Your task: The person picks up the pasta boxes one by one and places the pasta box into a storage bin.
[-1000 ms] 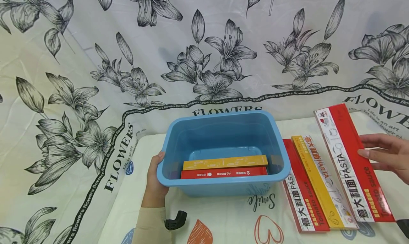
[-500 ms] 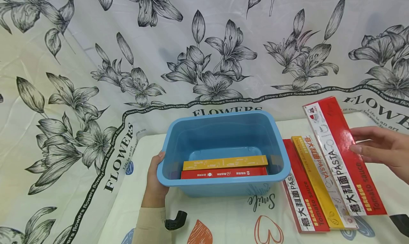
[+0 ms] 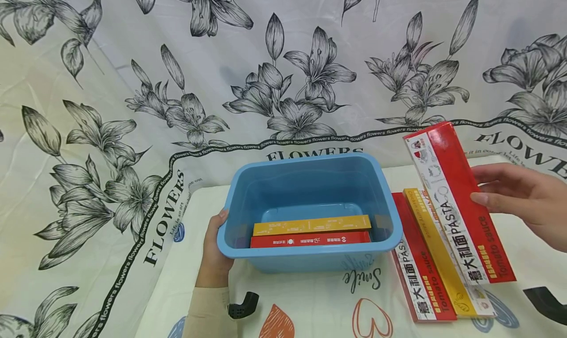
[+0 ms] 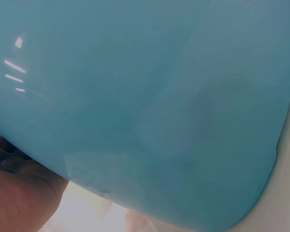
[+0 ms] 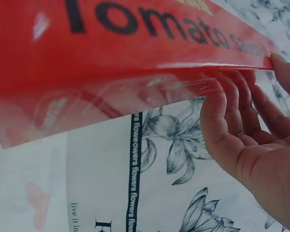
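My right hand holds a long red and white pasta box, thumb on its printed face and fingers underneath, as the right wrist view shows. The box is raised and tilted, partly covering a yellow pasta box. Beside that lies another red pasta box. My left hand grips the left rim of a blue plastic tub. Inside, along the near wall, sit a yellow box and a red box. The tub's outer wall fills most of the left wrist view.
A white cloth with printed hearts and leaves covers the table. Behind it hangs a flower-printed curtain. A black curved piece sits at the left wrist, another near the right.
My right hand has carried the red pasta box up and to the left, over the yellow box. The left hand and the tub have stayed put.
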Action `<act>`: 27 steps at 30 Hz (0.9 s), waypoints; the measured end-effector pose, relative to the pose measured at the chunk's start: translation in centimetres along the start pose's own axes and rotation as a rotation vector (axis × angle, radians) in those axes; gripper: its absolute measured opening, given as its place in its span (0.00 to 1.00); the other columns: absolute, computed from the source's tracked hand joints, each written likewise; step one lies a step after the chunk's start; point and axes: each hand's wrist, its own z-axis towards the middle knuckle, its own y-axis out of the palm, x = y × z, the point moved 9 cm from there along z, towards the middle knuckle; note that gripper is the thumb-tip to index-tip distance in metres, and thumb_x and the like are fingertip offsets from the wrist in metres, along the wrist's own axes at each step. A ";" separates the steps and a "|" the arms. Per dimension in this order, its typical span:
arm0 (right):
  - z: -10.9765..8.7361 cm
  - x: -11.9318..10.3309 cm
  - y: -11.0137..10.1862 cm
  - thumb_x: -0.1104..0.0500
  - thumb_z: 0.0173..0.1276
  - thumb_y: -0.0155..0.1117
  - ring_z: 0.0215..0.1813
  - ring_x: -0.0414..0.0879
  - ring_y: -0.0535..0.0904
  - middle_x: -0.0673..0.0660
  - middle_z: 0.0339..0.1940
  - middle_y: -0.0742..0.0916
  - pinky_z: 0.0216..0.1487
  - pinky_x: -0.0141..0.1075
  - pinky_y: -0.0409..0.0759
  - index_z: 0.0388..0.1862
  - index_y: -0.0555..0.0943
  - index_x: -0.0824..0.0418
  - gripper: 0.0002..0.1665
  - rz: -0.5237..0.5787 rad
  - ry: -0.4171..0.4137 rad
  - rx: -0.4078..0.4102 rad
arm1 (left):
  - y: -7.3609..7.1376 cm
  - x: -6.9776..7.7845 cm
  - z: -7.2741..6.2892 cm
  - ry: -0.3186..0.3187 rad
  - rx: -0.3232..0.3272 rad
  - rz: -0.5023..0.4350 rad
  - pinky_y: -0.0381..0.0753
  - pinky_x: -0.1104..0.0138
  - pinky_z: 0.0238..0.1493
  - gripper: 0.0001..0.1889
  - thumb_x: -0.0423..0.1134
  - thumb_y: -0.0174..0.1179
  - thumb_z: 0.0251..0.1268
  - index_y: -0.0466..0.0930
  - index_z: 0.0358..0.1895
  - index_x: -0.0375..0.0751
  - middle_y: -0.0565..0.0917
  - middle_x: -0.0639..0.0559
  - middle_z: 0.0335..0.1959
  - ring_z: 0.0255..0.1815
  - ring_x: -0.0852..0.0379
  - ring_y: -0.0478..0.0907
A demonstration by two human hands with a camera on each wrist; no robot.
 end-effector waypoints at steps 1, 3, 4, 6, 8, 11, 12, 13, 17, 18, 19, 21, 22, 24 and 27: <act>0.1 -0.3 0.0 0.66 0.81 0.67 0.48 0.32 0.84 0.33 0.56 0.83 0.39 0.31 0.85 0.76 0.72 0.53 0.29 -0.007 -0.008 0.003 | 0.0 0.0 0.0 -0.001 0.000 0.001 0.46 0.28 0.76 0.43 0.61 0.44 0.76 0.54 0.89 0.45 0.60 0.39 0.84 0.81 0.33 0.56; 0.2 -1.0 0.0 0.66 0.81 0.67 0.49 0.32 0.84 0.35 0.57 0.83 0.40 0.29 0.84 0.78 0.71 0.59 0.30 -0.016 -0.022 0.015 | 0.0 0.0 0.0 -0.003 0.001 0.003 0.46 0.28 0.76 0.43 0.61 0.44 0.76 0.54 0.89 0.45 0.60 0.39 0.85 0.81 0.33 0.56; 0.2 -1.3 0.0 0.66 0.81 0.67 0.50 0.31 0.84 0.36 0.58 0.83 0.41 0.28 0.83 0.78 0.70 0.61 0.31 -0.017 -0.031 0.019 | 0.0 -0.1 0.0 -0.003 0.003 0.005 0.46 0.28 0.76 0.43 0.61 0.44 0.76 0.55 0.89 0.46 0.60 0.39 0.85 0.81 0.33 0.56; 0.3 -1.9 0.0 0.66 0.81 0.67 0.52 0.32 0.83 0.39 0.60 0.82 0.42 0.26 0.82 0.79 0.71 0.59 0.31 -0.010 -0.054 0.024 | 0.0 -0.1 0.0 -0.005 0.007 0.009 0.46 0.28 0.76 0.43 0.61 0.44 0.76 0.55 0.89 0.46 0.60 0.39 0.85 0.81 0.33 0.56; 0.4 -2.3 0.0 0.66 0.81 0.67 0.54 0.31 0.82 0.40 0.61 0.82 0.44 0.24 0.81 0.79 0.72 0.56 0.32 -0.003 -0.067 0.032 | -0.1 -0.1 0.0 -0.005 0.012 0.014 0.47 0.28 0.76 0.43 0.62 0.44 0.75 0.55 0.89 0.47 0.61 0.40 0.85 0.81 0.33 0.57; 0.5 -3.0 0.1 0.67 0.80 0.67 0.55 0.31 0.81 0.41 0.62 0.82 0.46 0.22 0.79 0.79 0.73 0.53 0.32 0.017 -0.079 0.044 | -0.1 -0.1 0.0 -0.005 0.014 0.017 0.47 0.28 0.77 0.43 0.62 0.44 0.75 0.56 0.89 0.47 0.61 0.41 0.85 0.81 0.33 0.57; 0.6 -3.1 0.2 0.67 0.80 0.68 0.55 0.31 0.81 0.40 0.61 0.82 0.46 0.22 0.79 0.78 0.74 0.53 0.32 0.016 -0.074 0.054 | -0.1 -0.1 0.0 -0.005 0.015 0.018 0.47 0.28 0.76 0.43 0.62 0.44 0.75 0.56 0.89 0.47 0.61 0.41 0.85 0.81 0.33 0.57; 0.6 -3.3 0.2 0.67 0.80 0.68 0.55 0.31 0.80 0.40 0.61 0.82 0.46 0.22 0.79 0.79 0.73 0.54 0.32 0.018 -0.075 0.060 | -0.1 -0.1 0.1 -0.003 0.013 0.019 0.47 0.28 0.76 0.43 0.62 0.45 0.76 0.56 0.89 0.48 0.61 0.41 0.84 0.81 0.33 0.57; 0.9 -4.2 0.5 0.67 0.80 0.68 0.57 0.34 0.79 0.42 0.63 0.81 0.44 0.24 0.81 0.80 0.71 0.59 0.33 0.000 -0.081 0.061 | 0.0 0.0 0.2 0.006 0.008 0.020 0.48 0.28 0.76 0.42 0.62 0.45 0.76 0.57 0.89 0.48 0.62 0.41 0.84 0.81 0.34 0.58; 1.0 -4.4 0.5 0.66 0.80 0.68 0.58 0.34 0.79 0.44 0.64 0.80 0.44 0.25 0.82 0.80 0.71 0.60 0.33 -0.009 -0.081 0.058 | -0.1 0.0 0.2 0.007 0.009 0.022 0.49 0.28 0.76 0.42 0.62 0.45 0.76 0.57 0.89 0.49 0.63 0.42 0.84 0.80 0.34 0.59; 1.1 -4.8 0.6 0.67 0.81 0.68 0.59 0.35 0.78 0.45 0.65 0.80 0.43 0.25 0.82 0.81 0.70 0.60 0.33 -0.014 -0.091 0.053 | -0.1 0.0 0.2 0.008 0.010 0.023 0.49 0.28 0.76 0.42 0.62 0.45 0.76 0.57 0.89 0.49 0.63 0.42 0.84 0.81 0.34 0.59; 1.3 -5.4 0.7 0.67 0.81 0.67 0.59 0.36 0.78 0.46 0.66 0.79 0.43 0.26 0.83 0.81 0.71 0.59 0.33 -0.026 -0.104 0.046 | -0.2 0.0 0.1 -0.001 0.017 0.019 0.49 0.28 0.76 0.42 0.62 0.45 0.76 0.57 0.89 0.49 0.63 0.42 0.84 0.81 0.33 0.59; 1.3 -5.8 0.8 0.67 0.81 0.67 0.60 0.37 0.78 0.47 0.66 0.79 0.43 0.27 0.84 0.80 0.71 0.58 0.33 -0.028 -0.113 0.041 | -0.2 0.0 0.1 -0.003 0.019 0.018 0.49 0.28 0.76 0.42 0.62 0.45 0.76 0.57 0.89 0.49 0.63 0.42 0.84 0.81 0.33 0.58; 1.5 -6.6 0.9 0.68 0.81 0.67 0.61 0.38 0.78 0.48 0.67 0.79 0.43 0.28 0.85 0.80 0.72 0.57 0.32 -0.028 -0.128 0.032 | -0.2 0.0 0.1 -0.008 0.021 0.020 0.49 0.27 0.76 0.43 0.62 0.45 0.75 0.57 0.89 0.48 0.62 0.42 0.84 0.81 0.33 0.58; 1.7 -7.6 1.1 0.67 0.81 0.67 0.62 0.39 0.78 0.48 0.67 0.80 0.41 0.30 0.86 0.80 0.73 0.55 0.32 -0.032 -0.138 0.018 | -0.2 -0.1 0.0 -0.012 0.022 0.015 0.48 0.27 0.76 0.43 0.62 0.45 0.75 0.56 0.89 0.48 0.62 0.41 0.85 0.81 0.33 0.58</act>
